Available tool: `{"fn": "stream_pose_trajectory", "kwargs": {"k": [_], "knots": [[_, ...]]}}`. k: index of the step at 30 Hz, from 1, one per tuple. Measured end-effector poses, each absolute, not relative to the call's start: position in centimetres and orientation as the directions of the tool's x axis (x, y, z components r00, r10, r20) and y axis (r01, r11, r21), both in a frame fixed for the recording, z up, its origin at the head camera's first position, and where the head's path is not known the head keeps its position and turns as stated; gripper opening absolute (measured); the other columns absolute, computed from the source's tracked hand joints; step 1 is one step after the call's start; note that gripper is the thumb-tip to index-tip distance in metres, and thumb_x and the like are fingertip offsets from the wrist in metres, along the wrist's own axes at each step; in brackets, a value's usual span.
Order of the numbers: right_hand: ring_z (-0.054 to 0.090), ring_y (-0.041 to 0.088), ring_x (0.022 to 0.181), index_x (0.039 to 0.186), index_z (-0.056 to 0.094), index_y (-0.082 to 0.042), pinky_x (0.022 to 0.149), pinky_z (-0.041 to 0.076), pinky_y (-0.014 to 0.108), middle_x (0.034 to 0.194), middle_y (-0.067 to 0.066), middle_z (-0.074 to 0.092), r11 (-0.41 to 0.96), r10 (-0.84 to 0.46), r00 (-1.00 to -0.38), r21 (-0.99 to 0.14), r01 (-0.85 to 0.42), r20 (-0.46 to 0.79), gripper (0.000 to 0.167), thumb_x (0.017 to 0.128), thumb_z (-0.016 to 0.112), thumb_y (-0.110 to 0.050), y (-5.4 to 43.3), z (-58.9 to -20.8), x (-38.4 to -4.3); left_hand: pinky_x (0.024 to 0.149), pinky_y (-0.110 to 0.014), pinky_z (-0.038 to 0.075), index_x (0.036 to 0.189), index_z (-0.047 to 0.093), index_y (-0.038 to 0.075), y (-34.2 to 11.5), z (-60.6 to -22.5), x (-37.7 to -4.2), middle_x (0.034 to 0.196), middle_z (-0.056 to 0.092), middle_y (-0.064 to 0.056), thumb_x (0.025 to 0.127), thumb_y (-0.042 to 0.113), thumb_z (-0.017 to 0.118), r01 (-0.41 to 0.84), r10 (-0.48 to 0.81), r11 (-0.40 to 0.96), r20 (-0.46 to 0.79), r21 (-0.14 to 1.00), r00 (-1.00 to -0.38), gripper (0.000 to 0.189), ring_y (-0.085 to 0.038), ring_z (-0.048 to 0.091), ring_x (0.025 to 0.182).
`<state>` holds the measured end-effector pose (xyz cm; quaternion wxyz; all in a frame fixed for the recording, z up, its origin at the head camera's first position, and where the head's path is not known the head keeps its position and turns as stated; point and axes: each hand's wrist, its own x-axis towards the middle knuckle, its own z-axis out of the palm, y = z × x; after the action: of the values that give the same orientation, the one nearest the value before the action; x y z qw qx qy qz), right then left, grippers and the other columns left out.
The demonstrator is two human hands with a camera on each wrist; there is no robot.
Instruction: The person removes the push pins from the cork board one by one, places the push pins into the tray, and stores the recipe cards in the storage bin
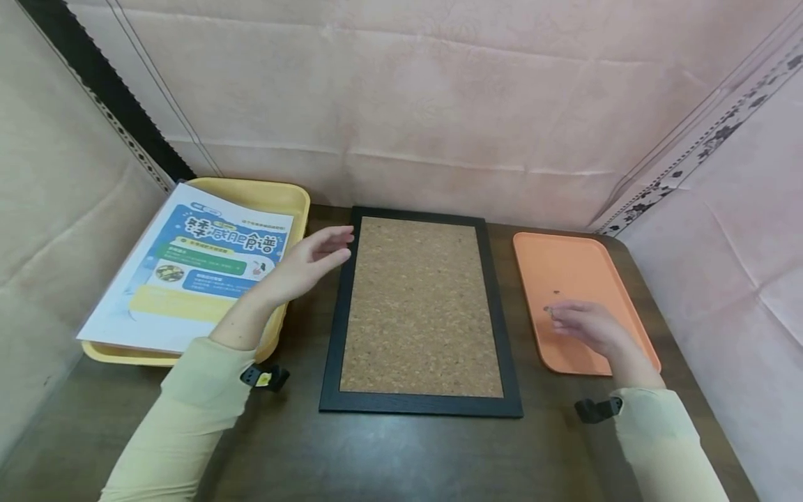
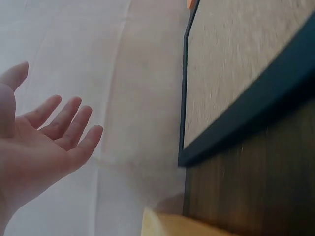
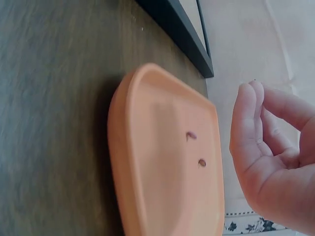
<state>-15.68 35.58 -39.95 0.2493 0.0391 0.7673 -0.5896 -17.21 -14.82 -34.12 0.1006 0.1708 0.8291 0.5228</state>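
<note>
Left hand [image 1: 307, 265] is hovering flat-fingered, holding nothing, between the yellow tray [image 1: 295, 202] bearing a printed sheet [image 1: 194, 272] and the cork board [image 1: 420, 307]. Right hand [image 1: 586, 328] is pinching a small pin [image 1: 548, 309] over the orange tray [image 1: 564, 265], where two pins [image 3: 196, 149] are lying.

The head view looks forward and down from above the near edge of the surface [image 1: 389, 453], taking in its whole width up to the curtained back wall. The left wrist view sits low and close beside the left hand [image 2: 39, 147], facing along the cork board [image 2: 236, 64] toward the back wall; it shares that board's black frame with the head view [image 1: 420, 307]. The right wrist view hangs very near the right hand [image 3: 275, 162], looking across the orange tray [image 3: 162, 157], which the head view also shows at the surface's right edge [image 1: 577, 265].
</note>
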Motion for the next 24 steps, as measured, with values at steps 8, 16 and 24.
{"fn": "stream_pose_trajectory", "kwargs": {"k": [8, 16, 24], "knots": [[0.067, 0.007, 0.085, 0.120, 0.053, 0.005, 0.078, 0.056, 0.022, 0.092, -0.007, 0.068, 0.293, -0.202, -0.870, -0.875, 0.385, -0.451, 0.036, 0.094, 0.056, -0.019, 37.2, -40.8, -15.2, 0.111, -0.048, 0.033, 0.144, 0.033, 0.011, -12.9, -35.1, -17.4, 0.146, 0.039, -0.011, 0.098, 0.027, 0.047, 0.192, 0.431, 0.323, 0.037, 0.927, -0.902, 0.051, -0.027, 0.038, 0.133], [0.067, 0.004, 0.079, 0.119, 0.053, 0.009, 0.076, 0.056, 0.022, 0.086, -0.009, 0.067, 0.382, -0.129, -0.866, -0.830, 0.407, -0.484, 0.036, 0.094, 0.056, -0.017, 36.8, -41.7, -15.4, 0.111, -0.047, 0.032, 0.143, 0.034, 0.009, -12.5, -36.0, -17.6, 0.146, 0.039, -0.012, 0.098, 0.024, 0.047, 0.193, 0.440, 0.304, 0.043, 0.933, -0.897, 0.049, -0.027, 0.039, 0.132], [0.065, 0.005, 0.075, 0.120, 0.052, 0.015, 0.075, 0.057, 0.024, 0.083, -0.008, 0.067, 0.474, -0.081, -0.855, -0.775, 0.419, -0.512, 0.039, 0.094, 0.054, -0.015, 36.5, -41.7, -15.7, 0.111, -0.048, 0.032, 0.143, 0.035, 0.011, -12.7, -36.7, -17.7, 0.146, 0.039, -0.012, 0.098, 0.026, 0.047, 0.172, 0.437, 0.311, 0.020, 0.935, -0.899, 0.049, -0.027, 0.039, 0.132]]}}
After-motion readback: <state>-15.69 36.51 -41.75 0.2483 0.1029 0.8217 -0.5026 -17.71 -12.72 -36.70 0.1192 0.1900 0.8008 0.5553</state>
